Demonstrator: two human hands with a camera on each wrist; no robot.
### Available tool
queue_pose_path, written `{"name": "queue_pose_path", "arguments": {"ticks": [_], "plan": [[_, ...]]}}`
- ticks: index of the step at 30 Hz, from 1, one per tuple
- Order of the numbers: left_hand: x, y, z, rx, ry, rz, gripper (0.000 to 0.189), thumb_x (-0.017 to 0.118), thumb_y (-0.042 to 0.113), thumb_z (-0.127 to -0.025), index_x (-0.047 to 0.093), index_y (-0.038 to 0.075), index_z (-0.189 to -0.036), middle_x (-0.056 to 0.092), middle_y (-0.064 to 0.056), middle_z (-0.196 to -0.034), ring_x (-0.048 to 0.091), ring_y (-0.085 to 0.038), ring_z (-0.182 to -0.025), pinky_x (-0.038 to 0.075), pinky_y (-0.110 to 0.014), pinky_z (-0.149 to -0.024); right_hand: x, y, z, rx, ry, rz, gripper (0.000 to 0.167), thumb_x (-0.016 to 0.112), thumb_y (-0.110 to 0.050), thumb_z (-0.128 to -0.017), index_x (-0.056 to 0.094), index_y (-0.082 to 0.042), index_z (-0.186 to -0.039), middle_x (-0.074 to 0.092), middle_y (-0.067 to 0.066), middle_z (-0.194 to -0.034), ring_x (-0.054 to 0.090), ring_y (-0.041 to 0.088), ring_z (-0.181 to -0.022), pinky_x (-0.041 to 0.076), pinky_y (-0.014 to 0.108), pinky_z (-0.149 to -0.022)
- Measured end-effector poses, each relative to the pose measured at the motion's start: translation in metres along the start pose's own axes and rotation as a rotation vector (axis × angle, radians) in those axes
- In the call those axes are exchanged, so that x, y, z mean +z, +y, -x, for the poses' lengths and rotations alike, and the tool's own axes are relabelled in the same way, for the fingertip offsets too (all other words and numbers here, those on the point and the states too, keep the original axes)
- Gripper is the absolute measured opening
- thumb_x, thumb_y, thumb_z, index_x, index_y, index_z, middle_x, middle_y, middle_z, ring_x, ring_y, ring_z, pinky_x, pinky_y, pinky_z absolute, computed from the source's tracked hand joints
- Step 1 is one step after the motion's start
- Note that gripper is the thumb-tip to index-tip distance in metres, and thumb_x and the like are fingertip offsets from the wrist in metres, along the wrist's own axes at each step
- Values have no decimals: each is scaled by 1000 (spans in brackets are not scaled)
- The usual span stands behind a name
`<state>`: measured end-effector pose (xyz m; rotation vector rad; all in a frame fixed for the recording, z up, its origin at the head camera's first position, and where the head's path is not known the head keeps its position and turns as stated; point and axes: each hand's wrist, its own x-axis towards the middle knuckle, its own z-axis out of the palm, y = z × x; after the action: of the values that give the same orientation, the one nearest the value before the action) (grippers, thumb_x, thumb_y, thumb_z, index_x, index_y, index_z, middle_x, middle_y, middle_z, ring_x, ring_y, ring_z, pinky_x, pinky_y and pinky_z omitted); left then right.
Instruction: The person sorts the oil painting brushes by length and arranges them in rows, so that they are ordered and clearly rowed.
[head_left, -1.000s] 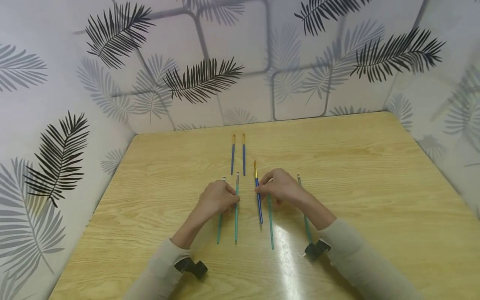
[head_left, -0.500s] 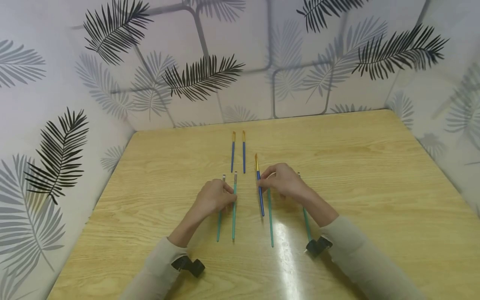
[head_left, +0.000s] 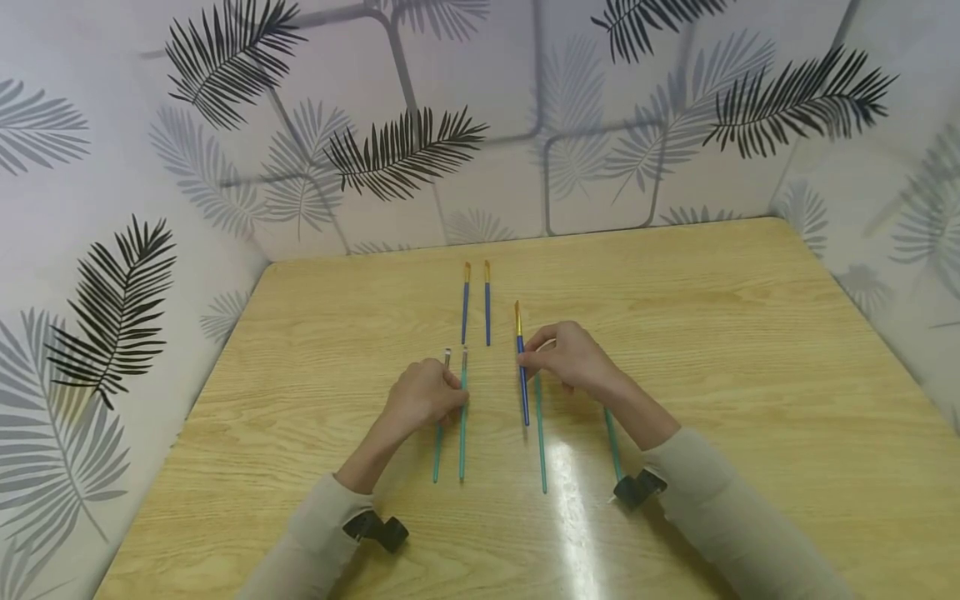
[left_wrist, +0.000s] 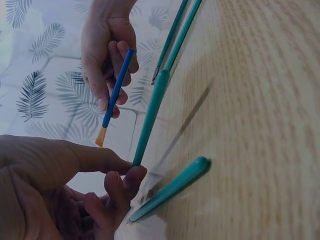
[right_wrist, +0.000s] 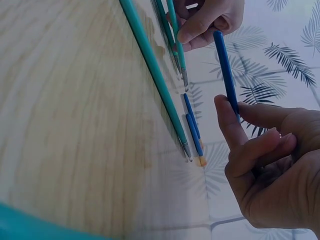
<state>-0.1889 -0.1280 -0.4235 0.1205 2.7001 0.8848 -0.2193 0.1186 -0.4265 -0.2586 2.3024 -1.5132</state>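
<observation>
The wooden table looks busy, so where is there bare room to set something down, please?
Bare wooden table lies between the right sleeve and its right edge, and between the left hand and its left edge. The middle is crowded: teal-handled paintbrushes by that hand and the right hand, two blue-handled paintbrushes beyond.

The place was indoors, its exact kind unclear. A wood-grain table (head_left: 712, 333) stood right up against leaf-patterned walls (head_left: 480, 92).
</observation>
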Motion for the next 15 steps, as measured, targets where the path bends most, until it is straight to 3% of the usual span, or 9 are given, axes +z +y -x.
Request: {"name": "queue_pose_path", "arguments": {"ticks": [4,15], "plan": [[1,-1,0,0,5,-11,24,73,9,-91,75,8,-66,70,-2,-59,67,-15,-50,31,-19,-41,-1,0,0,1,0,-6,25,72,-21,-99,71,0,-115,79,10,-92,32,5,-34,36,24,-38],[3,-3,0,54,21,-69,29,73,8,-89,70,6,-60,54,4,-46,43,-7,-40,28,-18,-40,-1,-1,-1,3,7,-15,24,72,-21,-99,71,-1,-112,80,8,-90,32,6,-35,33,23,-38]]}}
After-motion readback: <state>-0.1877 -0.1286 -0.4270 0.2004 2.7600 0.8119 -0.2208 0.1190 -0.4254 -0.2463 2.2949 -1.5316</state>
